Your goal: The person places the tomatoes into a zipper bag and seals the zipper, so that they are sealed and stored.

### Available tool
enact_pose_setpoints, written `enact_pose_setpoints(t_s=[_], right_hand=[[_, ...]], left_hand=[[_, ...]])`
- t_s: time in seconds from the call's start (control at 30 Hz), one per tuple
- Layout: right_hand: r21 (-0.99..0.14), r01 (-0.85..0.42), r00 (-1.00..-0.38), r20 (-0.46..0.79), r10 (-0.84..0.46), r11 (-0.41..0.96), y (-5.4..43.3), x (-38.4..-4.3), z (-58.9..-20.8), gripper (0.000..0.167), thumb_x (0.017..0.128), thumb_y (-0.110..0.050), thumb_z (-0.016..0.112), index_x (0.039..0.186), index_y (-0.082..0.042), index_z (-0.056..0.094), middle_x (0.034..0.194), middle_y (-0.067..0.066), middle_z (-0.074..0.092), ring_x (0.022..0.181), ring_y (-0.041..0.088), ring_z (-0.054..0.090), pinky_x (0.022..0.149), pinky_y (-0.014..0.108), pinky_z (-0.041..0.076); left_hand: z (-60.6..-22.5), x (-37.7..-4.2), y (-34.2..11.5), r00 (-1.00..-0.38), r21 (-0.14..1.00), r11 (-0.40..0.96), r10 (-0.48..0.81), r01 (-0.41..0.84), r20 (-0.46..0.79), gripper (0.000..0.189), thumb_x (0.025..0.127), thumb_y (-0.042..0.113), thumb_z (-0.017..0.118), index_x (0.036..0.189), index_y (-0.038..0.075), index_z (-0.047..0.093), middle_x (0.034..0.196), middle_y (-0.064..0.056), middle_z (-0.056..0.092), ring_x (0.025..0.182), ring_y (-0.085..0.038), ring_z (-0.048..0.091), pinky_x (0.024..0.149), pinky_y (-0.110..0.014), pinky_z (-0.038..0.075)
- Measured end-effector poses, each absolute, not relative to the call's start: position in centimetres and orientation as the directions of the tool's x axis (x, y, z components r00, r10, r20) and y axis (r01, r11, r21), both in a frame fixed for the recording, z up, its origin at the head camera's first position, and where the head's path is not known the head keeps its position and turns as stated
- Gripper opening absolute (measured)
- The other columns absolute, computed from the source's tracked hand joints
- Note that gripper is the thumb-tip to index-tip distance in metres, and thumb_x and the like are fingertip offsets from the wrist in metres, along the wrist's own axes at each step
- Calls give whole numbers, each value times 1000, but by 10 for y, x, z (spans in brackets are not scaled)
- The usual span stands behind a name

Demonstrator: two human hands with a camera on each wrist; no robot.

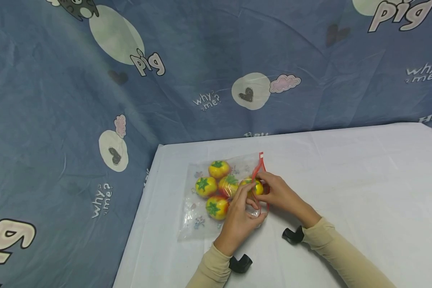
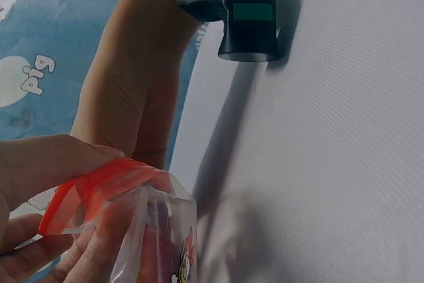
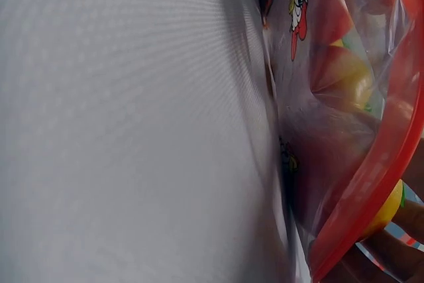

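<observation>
A clear zip bag [image 1: 191, 222] with a red zip edge [image 2: 109, 180] lies on the white table, its mouth parted toward the right. Inside it sit several yellow-and-red toy fruits [image 1: 217, 207] with green star-shaped leaf tops. My left hand [image 1: 239, 220] pinches the red edge on the near side of the mouth, thumb on top in the left wrist view. At the opening, my right hand [image 1: 279, 193] grips another toy fruit [image 3: 387, 213] between thumb and fingers. Its fingers partly hide that fruit, and the red edge passes across it.
A white cloth covers the table [image 1: 363, 192]. Behind and to the left hangs a blue printed curtain [image 1: 187, 48]. A black wrist camera [image 1: 293, 235] sits on the right wrist, and another black camera [image 1: 241, 264] on the left, both low over the cloth.
</observation>
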State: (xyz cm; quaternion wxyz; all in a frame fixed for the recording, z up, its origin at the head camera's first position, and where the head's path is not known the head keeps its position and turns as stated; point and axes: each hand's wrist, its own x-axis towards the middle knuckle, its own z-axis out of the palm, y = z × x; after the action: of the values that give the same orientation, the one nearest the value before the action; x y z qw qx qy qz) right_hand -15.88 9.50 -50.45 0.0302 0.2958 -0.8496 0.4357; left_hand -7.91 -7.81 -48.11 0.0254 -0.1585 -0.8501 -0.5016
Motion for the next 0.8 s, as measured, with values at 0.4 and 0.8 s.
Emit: enact_pose_setpoints(t_s=[0.4, 0.8], right_hand=[[-735, -508, -834, 290, -469, 449, 94, -157, -503, 37, 77, -2, 85, 107, -9, 64, 93, 2, 64, 79, 12, 62, 69, 24, 54], [-722, -515, -835, 301, -460, 462, 94, -158, -505, 37, 76, -3, 86, 106, -8, 65, 99, 4, 67, 90, 18, 66, 76, 31, 55]], left_hand=[[-481, -79, -77, -951, 845, 451, 239, 287, 196, 83, 78, 3, 88, 149, 8, 46, 149, -9, 49, 85, -16, 68, 63, -14, 59], [-480, -78, -77, -952, 841, 461, 242, 284, 189, 83, 79, 4, 88, 150, 8, 46, 150, -8, 49, 85, -16, 69, 64, -14, 60]])
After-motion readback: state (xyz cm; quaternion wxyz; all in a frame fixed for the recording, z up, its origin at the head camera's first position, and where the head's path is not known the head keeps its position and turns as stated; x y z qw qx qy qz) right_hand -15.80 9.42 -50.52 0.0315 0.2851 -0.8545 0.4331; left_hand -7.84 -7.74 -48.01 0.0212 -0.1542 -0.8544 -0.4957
